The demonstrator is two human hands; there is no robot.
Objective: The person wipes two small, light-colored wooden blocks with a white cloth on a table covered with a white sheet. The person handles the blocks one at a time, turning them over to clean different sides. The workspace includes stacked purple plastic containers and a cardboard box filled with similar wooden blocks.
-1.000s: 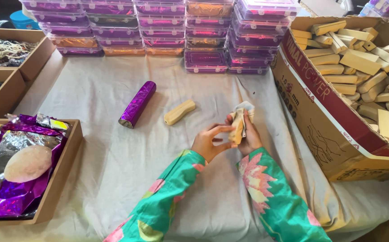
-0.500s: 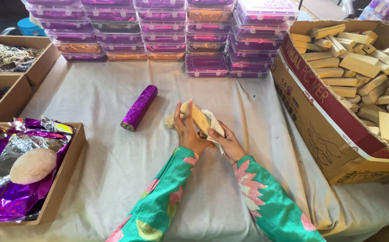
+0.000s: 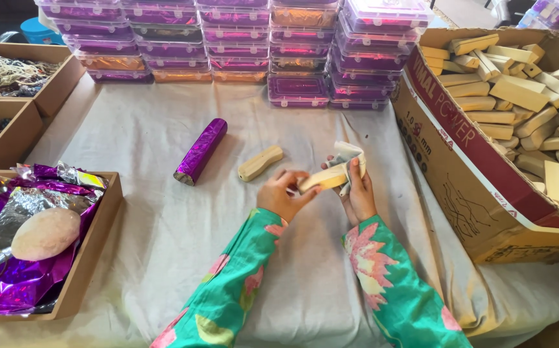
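A pale, creased cloth covers the table (image 3: 163,212), with stacked clear plastic boxes (image 3: 240,45) of purple and orange contents along the far edge. Near the middle, the left hand (image 3: 282,196) pinches one end of a smooth, rounded wooden block (image 3: 321,179) while the right hand (image 3: 355,190) curls around the other end, pressing a scrap of white paper (image 3: 347,154) against it — how much of the block the paper covers is hidden by the fingers. A second bare block (image 3: 260,162) lies just left of the hands, a shiny purple foil-wrapped roll (image 3: 201,151) beyond it. At right, a cardboard carton (image 3: 466,167) of blocks — cut off by the frame.
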